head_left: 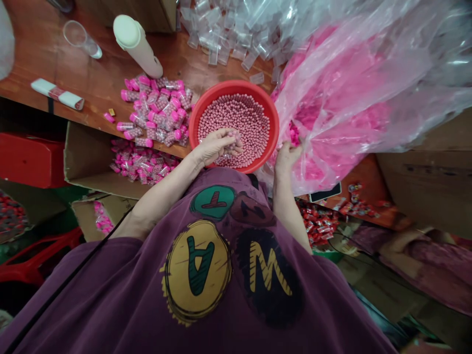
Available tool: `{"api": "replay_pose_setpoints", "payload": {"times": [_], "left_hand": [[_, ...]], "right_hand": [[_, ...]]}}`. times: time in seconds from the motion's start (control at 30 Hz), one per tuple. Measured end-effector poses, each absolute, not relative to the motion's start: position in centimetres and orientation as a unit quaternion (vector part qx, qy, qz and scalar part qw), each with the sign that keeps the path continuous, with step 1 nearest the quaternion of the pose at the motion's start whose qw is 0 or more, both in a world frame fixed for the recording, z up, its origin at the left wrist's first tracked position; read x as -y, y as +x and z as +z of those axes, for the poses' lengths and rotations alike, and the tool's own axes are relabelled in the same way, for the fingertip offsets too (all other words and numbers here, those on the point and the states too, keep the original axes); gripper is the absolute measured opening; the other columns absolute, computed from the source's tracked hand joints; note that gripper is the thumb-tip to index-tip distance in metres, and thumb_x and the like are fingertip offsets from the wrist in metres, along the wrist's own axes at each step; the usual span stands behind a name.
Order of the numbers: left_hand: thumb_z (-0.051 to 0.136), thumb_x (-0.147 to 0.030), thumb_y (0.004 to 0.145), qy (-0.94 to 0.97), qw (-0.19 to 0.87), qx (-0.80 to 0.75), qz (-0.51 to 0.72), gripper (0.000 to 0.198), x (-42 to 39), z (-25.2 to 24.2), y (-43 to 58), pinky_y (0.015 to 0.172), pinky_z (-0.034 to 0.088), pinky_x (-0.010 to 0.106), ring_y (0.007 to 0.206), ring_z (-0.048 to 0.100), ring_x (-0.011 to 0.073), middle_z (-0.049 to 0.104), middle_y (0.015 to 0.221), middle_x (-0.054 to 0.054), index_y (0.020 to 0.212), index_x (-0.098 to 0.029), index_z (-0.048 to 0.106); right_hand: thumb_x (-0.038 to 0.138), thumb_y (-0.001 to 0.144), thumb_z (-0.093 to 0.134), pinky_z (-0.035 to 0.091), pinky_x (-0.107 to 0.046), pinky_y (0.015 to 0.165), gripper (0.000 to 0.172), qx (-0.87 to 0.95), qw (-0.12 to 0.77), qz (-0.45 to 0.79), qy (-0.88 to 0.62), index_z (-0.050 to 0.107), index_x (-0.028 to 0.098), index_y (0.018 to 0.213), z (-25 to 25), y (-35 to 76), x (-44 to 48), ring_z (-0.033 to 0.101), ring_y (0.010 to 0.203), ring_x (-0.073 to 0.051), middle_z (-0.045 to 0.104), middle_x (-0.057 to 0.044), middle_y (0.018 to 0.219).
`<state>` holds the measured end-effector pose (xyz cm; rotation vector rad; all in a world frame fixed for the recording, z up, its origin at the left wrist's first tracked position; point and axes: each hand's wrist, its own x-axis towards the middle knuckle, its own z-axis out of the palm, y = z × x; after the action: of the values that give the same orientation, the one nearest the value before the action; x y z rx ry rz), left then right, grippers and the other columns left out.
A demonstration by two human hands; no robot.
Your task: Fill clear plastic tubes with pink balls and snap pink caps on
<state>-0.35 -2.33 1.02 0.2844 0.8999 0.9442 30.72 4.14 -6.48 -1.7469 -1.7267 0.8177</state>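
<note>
Apparently, in the head view, the left hand (pixel 220 144) is pinching a clear tube (pixel 233 137) over the red bowl (pixel 274 129), while the right hand (pixel 288 155), well apart, is touching pink caps (pixel 294 133) at the plastic bag (pixel 342 73), its grip unclear. Steadying the tube above the bowl should be catching stray beads (pixel 250 115). It is looking see-through, pinkish, partly finger-covered.

Curling the left hand (pixel 220 143) over pink beads (pixel 254 123) in a red bowl (pixel 274 125). Holding the right hand (pixel 288 156) beside bright pink pieces (pixel 294 133) at a translucent plastic bag (pixel 401 54). Facing pink-capped tubes (pixel 158 108) left of the bowl, and clear tubes (pixel 221 29) beyond.
</note>
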Motion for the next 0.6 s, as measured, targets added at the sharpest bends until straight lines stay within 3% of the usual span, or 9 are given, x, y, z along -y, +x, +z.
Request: {"api": "replay_pose_setpoints", "payload": {"times": [0.13, 0.23, 0.33, 0.47, 0.6], "left_hand": [[0.079, -0.022, 0.095, 0.124, 0.795, -0.423, 0.417, 0.019, 2.3, 1.2, -0.1, 0.068, 0.058, 0.024, 0.075, 0.078, 0.0120, 0.081, 0.097, 0.005, 0.109, -0.015, 0.068], [0.067, -0.025, 0.101, 0.116, 0.810, -0.423, 0.390, 0.012, 2.0, 1.1, 0.2, 0.055, 0.051, 0.022, 0.065, 0.072, 0.0117, 0.080, 0.089, 0.006, 0.103, -0.014, 0.071], [0.055, -0.029, 0.105, 0.105, 0.820, -0.430, 0.364, 0.023, 1.8, 1.1, 0.6, 0.049, 0.045, 0.022, 0.060, 0.069, 0.0135, 0.075, 0.076, 0.006, 0.093, -0.015, 0.069], [0.050, -0.031, 0.108, 0.103, 0.815, -0.445, 0.357, 0.030, 1.8, 0.8, 0.5, 0.049, 0.042, 0.022, 0.058, 0.065, 0.0143, 0.071, 0.072, 0.005, 0.092, -0.015, 0.069], [0.051, -0.039, 0.110, 0.098, 0.807, -0.454, 0.364, 0.035, 1.8, 0.1, 0.4, 0.049, 0.040, 0.023, 0.059, 0.066, 0.0159, 0.074, 0.074, 0.007, 0.103, -0.014, 0.075]], "right_hand": [[0.058, 0.111, 0.052, 0.063, -0.053, 0.100, 0.040, 0.624, 0.323, 0.259, -0.662, 0.075, 0.027, 0.120, -2.7, 29.0, -4.1, 0.071, 0.117, -0.031, 0.076, -0.011, 0.117], [0.047, 0.107, 0.067, 0.061, -0.046, 0.102, 0.024, 0.715, 0.258, 0.375, -0.531, 0.078, 0.027, 0.112, 0.3, 24.9, -3.7, 0.072, 0.106, -0.026, 0.078, -0.007, 0.110], [0.037, 0.106, 0.071, 0.060, -0.044, 0.099, 0.014, 0.776, 0.196, 0.424, -0.423, 0.080, 0.027, 0.111, 2.4, 21.4, -3.5, 0.071, 0.102, -0.024, 0.079, -0.004, 0.108], [0.032, 0.107, 0.070, 0.058, -0.043, 0.098, 0.010, 0.815, 0.160, 0.424, -0.361, 0.079, 0.026, 0.108, 3.3, 20.0, -3.7, 0.069, 0.099, -0.023, 0.078, -0.004, 0.106], [0.053, 0.109, 0.069, 0.060, -0.041, 0.095, 0.027, 0.775, 0.195, 0.450, -0.398, 0.075, 0.026, 0.111, 0.3, 20.2, -3.6, 0.070, 0.097, -0.022, 0.077, -0.004, 0.105]]}}
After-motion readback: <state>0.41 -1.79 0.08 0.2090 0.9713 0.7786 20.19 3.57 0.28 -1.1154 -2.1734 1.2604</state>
